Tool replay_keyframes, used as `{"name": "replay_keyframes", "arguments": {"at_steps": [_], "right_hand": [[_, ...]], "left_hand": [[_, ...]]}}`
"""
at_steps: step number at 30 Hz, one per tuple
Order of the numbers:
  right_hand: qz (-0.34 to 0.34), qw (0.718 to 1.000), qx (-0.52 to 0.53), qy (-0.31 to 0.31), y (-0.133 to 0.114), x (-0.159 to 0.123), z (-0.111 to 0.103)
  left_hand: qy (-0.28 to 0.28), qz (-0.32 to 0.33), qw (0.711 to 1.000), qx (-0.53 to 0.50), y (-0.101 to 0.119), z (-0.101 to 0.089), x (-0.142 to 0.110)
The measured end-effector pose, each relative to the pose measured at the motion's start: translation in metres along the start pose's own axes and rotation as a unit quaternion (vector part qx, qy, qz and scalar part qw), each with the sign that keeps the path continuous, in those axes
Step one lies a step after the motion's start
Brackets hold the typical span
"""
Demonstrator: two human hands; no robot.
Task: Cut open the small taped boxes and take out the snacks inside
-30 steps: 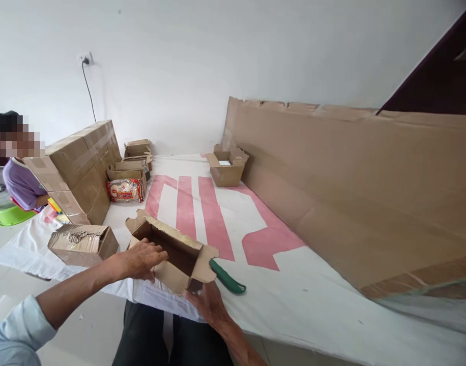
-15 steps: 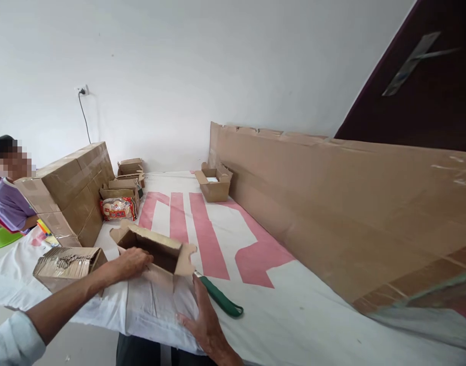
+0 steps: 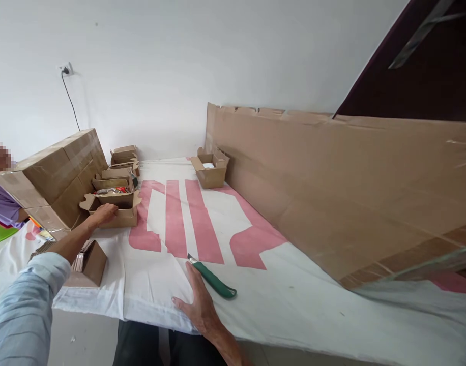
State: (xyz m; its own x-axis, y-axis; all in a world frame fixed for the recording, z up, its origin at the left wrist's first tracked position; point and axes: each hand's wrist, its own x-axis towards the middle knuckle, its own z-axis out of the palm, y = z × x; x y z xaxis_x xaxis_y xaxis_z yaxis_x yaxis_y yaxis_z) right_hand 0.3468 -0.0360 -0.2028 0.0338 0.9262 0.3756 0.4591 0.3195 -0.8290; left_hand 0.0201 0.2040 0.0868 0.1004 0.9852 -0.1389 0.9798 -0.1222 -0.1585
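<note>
My left hand (image 3: 105,214) grips the near wall of an open cardboard box (image 3: 126,217), fingers over its rim. This box stands at the near end of a row of small open boxes. Just behind it, a red-printed packet (image 3: 116,190) shows partly above the rim. On the cloth, my right hand (image 3: 200,305) rests with thumb and fingers apart, holding nothing. Beside its fingertips lies a utility knife (image 3: 213,281) with a green handle and its blade end pointing away from me.
A box of upright flat cardboard pieces (image 3: 91,267) stands near the left front edge. Stacked taped cartons (image 3: 61,175) rise at left, with a person in purple behind. Another open box (image 3: 211,177) sits by the tall cardboard panel (image 3: 286,193) at right.
My left hand has carried the open box away and left, setting it in front of the packet at the row's end. My right hand stays by the knife; the view has shifted slightly.
</note>
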Motion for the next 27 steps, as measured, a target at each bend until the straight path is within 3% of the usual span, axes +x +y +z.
{"name": "replay_keyframes", "arguments": {"at_steps": [8, 15, 20, 27], "right_hand": [[-0.002, 0.999, -0.018, -0.029, -0.004, 0.000, -0.009], [-0.020, 0.999, -0.027, -0.033, -0.007, 0.004, -0.014], [-0.046, 0.997, -0.039, -0.038, -0.010, 0.008, -0.019], [-0.083, 0.995, -0.050, -0.016, -0.016, 0.015, -0.026]], "left_hand": [[-0.002, -0.060, 0.997, 0.040, -0.021, 0.004, 0.011], [-0.005, -0.064, 0.995, 0.076, -0.016, 0.002, 0.016], [-0.004, -0.041, 0.995, 0.093, -0.007, -0.010, 0.001], [0.055, 0.001, 0.997, 0.060, -0.005, -0.026, -0.039]]}}
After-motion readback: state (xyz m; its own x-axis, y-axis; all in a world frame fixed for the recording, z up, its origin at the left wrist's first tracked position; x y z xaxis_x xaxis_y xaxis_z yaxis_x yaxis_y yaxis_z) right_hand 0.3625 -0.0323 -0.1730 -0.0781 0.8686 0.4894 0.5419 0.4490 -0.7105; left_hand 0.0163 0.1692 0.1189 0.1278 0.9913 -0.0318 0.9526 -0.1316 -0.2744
